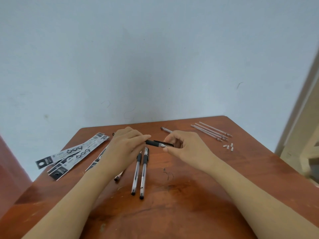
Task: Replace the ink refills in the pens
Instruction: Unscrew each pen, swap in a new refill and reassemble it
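Left hand (124, 146) gripping pen (155, 143), right hand (183, 146) pinching its other end (fingers curled) — above table (193, 200)

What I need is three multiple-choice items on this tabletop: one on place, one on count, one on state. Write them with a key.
1. Where on the reddish-brown wooden table do the thin clear ink refills lie?
A. near edge
B. far left corner
C. far right corner

2. How many clear plastic pens with black grips lie side by side at the table's middle?
A. four
B. two
C. six

3. What is the state of the black-gripped pen just beyond them?
A. pinched by the left hand and right hand together
B. lying untouched
C. gripped by one hand alone

Key: 1 C, the refills fan out by the far right corner; 2 B, two lie parallel there; 3 A, each hand's fingers hold one end.
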The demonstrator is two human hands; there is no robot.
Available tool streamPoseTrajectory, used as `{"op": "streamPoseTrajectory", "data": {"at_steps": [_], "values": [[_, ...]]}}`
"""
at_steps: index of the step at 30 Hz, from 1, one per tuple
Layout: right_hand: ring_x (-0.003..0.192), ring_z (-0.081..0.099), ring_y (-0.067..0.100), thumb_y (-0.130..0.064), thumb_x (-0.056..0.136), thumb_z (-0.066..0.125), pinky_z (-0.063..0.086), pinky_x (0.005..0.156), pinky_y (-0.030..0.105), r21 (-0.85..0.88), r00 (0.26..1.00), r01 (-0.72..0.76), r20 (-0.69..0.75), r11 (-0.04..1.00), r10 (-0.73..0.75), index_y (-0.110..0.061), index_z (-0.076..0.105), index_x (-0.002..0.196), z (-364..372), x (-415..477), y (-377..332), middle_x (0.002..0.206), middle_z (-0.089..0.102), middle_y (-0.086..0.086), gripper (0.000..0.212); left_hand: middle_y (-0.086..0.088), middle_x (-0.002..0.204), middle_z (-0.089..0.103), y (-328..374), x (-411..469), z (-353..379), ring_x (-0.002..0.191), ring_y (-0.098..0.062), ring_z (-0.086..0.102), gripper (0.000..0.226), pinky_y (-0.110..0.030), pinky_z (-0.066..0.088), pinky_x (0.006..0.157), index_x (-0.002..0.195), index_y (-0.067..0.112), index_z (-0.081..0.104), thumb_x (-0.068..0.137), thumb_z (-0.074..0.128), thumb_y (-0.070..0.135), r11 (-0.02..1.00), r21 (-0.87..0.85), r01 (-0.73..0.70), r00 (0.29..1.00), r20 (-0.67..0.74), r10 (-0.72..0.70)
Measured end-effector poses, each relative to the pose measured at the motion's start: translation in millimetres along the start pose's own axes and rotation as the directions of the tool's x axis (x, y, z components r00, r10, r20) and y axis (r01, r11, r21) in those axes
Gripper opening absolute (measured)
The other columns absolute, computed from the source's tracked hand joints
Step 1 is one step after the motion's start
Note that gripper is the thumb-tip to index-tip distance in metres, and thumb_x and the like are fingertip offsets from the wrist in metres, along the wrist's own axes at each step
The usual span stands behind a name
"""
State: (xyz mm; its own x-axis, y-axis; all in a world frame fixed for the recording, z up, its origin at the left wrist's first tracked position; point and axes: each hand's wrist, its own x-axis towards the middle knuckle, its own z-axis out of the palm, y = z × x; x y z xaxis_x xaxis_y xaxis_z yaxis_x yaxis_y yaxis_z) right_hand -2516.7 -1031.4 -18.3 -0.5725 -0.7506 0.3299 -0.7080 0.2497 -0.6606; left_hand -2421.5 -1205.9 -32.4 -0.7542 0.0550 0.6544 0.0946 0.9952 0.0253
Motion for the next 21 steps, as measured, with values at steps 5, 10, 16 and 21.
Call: {"op": "streamPoseTrajectory", "data": {"at_steps": [5, 10, 16, 21], "values": [[0.044, 0.051, -0.001, -0.009, 0.080, 0.067, 0.038, 0.046, 0.009, 0.409, 0.982, -0.099, -0.108, 0.907, 0.156, -0.023, 0.065, 0.071, -13.9, 5.2, 5.9, 0.052, 0.060, -0.014, 0.016, 0.002, 0.072, 0.068, 2.2, -0.2, -5.1, 0.063, -0.018, 0.061, 0.040, -0.029, 0.046, 0.057, 0.098, 0.013, 0.069, 0.080, 0.040, 0.034, 0.994, -0.015, 0.104, 0.994, 0.044, -0.103], [0.039, 0.046, 0.004, -0.007, 0.087, 0.055, 0.039, 0.041, 0.013, 0.893, 0.922, -0.050, -0.131, 0.448, 0.365, -0.007, 0.062, 0.074, -35.5, 11.2, 20.0, 0.045, 0.053, -0.005, 0.015, 0.013, 0.064, 0.059, 4.4, -1.3, -7.8, 0.070, -0.008, 0.052, 0.045, -0.028, 0.047, 0.057, 0.090, 0.023, 0.071, 0.077, 0.038, 0.051, 0.973, -0.154, 0.169, 0.985, 0.065, -0.161], [0.031, 0.036, 0.004, -0.023, 0.092, 0.052, 0.030, 0.035, 0.011, 0.875, 0.866, -0.210, -0.040, 0.436, 0.498, -0.011, 0.056, 0.068, -31.6, 18.4, 36.6, 0.037, 0.044, -0.008, 0.026, 0.008, 0.090, 0.063, 5.2, 1.2, -4.7, 0.087, -0.011, 0.050, 0.053, -0.024, 0.038, 0.072, 0.100, 0.022, 0.068, 0.080, 0.035, 0.058, 0.973, -0.020, 0.231, 0.958, 0.179, -0.223], [0.030, 0.032, 0.007, -0.019, 0.093, 0.050, 0.023, 0.033, 0.014, 0.790, 0.884, -0.343, 0.090, 0.508, 0.458, -0.011, 0.054, 0.070, -16.7, 20.7, 46.5, 0.036, 0.043, -0.006, 0.025, 0.002, 0.115, 0.055, -9.3, -2.2, 1.0, 0.110, -0.015, 0.040, 0.034, -0.029, 0.036, 0.091, 0.121, 0.027, 0.054, 0.091, 0.042, 0.040, 0.933, 0.143, 0.331, 0.879, 0.313, -0.360]]}}
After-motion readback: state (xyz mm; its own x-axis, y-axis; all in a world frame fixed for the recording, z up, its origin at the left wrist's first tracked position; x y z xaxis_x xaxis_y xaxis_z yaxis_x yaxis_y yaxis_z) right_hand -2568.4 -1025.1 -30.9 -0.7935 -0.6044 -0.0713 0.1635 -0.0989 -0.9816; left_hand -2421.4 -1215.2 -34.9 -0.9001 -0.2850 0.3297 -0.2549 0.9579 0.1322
